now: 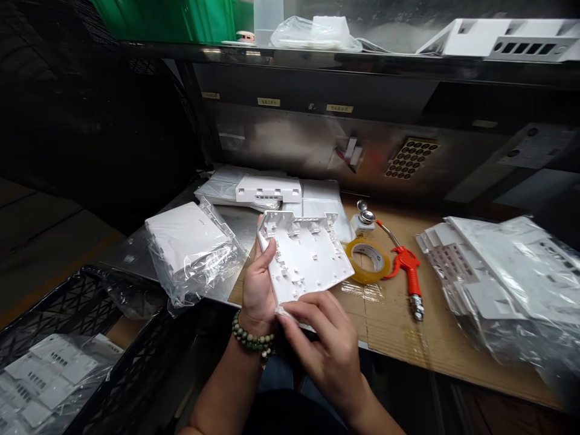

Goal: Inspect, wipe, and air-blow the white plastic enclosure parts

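A white plastic housing is held above the bench's front edge, its inner side with small posts and clips facing up. My left hand is closed around its left edge, thumb on top. At the near left corner, my right hand pinches with thumb and forefinger; a small whitish bit shows at the fingertips, too small to name. A beaded bracelet circles my left wrist. To the left lies a bagged stack of white housings. Another white housing rests on flat plastic bags behind.
Right of my hands lie a yellow tape roll, a red air blow gun and a small bottle with metal lid on cardboard. Bagged white parts sit far right. A black crate stands low left; a shelf runs overhead.
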`<state>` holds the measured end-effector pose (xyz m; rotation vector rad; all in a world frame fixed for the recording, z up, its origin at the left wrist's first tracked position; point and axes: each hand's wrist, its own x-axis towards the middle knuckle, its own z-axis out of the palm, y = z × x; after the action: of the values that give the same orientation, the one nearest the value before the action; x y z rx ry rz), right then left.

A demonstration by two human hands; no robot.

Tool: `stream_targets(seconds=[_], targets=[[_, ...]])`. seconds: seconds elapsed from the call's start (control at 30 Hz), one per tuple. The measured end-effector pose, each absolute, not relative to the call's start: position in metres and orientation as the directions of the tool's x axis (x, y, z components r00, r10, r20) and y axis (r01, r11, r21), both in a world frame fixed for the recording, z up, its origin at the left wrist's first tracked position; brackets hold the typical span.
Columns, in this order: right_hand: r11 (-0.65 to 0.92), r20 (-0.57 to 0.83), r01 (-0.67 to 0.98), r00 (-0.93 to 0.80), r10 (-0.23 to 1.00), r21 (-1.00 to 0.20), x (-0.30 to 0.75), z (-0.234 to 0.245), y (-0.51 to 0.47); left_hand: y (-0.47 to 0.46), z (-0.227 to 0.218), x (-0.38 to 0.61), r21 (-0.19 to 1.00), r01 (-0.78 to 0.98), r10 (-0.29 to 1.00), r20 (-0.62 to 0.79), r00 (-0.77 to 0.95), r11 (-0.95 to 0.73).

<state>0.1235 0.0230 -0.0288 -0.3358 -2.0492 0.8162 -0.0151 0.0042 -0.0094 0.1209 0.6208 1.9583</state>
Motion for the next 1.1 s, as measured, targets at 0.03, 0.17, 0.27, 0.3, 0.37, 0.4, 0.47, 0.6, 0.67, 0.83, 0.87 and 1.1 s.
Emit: stream_targets(seconds=[0.03, 0.17, 0.27, 0.3, 0.37, 0.4, 0.47, 0.6, 0.67, 0.83, 0.87, 1.1], targets=[[0.751, 0.637, -0.063, -0.580, 0.508, -0.657, 0.123, -0.030, 0.023, 0.004, -0.009, -0.016, 0.467, -0.817, 0.860, -0.198, -0.470, -0.338], [0.718, 0.593, 0.037, -0.534, 0.603, -0.695, 0.139, -0.037, 0.045, -0.007, -0.007, -0.031, 0.468, -0.817, 0.867, -0.183, -0.463, -0.337], [0.638, 0.579, 0.167, -0.295, 0.760, -0.752, 0.165, -0.044, 0.078, -0.022, -0.011, -0.050, 0.442, -0.842, 0.921, -0.083, -0.382, -0.310], [0.623, 0.590, 0.206, -0.202, 0.782, -0.755, 0.173, -0.045, 0.087, -0.027, -0.014, -0.056, 0.421, -0.858, 0.937, -0.046, -0.346, -0.296], [0.621, 0.619, 0.258, -0.102, 0.779, -0.740, 0.184, -0.047, 0.101, -0.036, -0.021, -0.065, 0.384, -0.879, 0.958, 0.078, -0.274, -0.283], [0.631, 0.628, 0.263, -0.107, 0.771, -0.730, 0.187, -0.048, 0.104, -0.039, -0.024, -0.069, 0.366, -0.891, 0.962, 0.146, -0.229, -0.268], [0.652, 0.629, 0.244, -0.173, 0.758, -0.718, 0.187, -0.051, 0.106, -0.043, -0.030, -0.071, 0.317, -0.921, 0.954, 0.264, -0.144, -0.227], [0.651, 0.611, 0.216, -0.228, 0.758, -0.728, 0.182, -0.056, 0.100, -0.047, -0.036, -0.070, 0.211, -0.962, 0.929, 0.360, -0.086, -0.171], [0.649, 0.607, 0.225, -0.231, 0.760, -0.727, 0.182, -0.058, 0.098, -0.048, -0.038, -0.070, 0.201, -0.965, 0.930, 0.358, -0.090, -0.170], [0.670, 0.609, 0.242, -0.286, 0.740, -0.701, 0.185, -0.059, 0.094, -0.050, -0.047, -0.073, 0.207, -0.956, 0.955, 0.256, -0.153, -0.209], [0.673, 0.613, 0.247, -0.283, 0.738, -0.697, 0.185, -0.060, 0.093, -0.050, -0.048, -0.073, 0.204, -0.954, 0.958, 0.227, -0.173, -0.221], [0.700, 0.645, 0.289, -0.272, 0.714, -0.653, 0.191, -0.063, 0.113, -0.054, -0.050, -0.070, 0.227, -0.945, 0.968, 0.136, -0.210, -0.237]])
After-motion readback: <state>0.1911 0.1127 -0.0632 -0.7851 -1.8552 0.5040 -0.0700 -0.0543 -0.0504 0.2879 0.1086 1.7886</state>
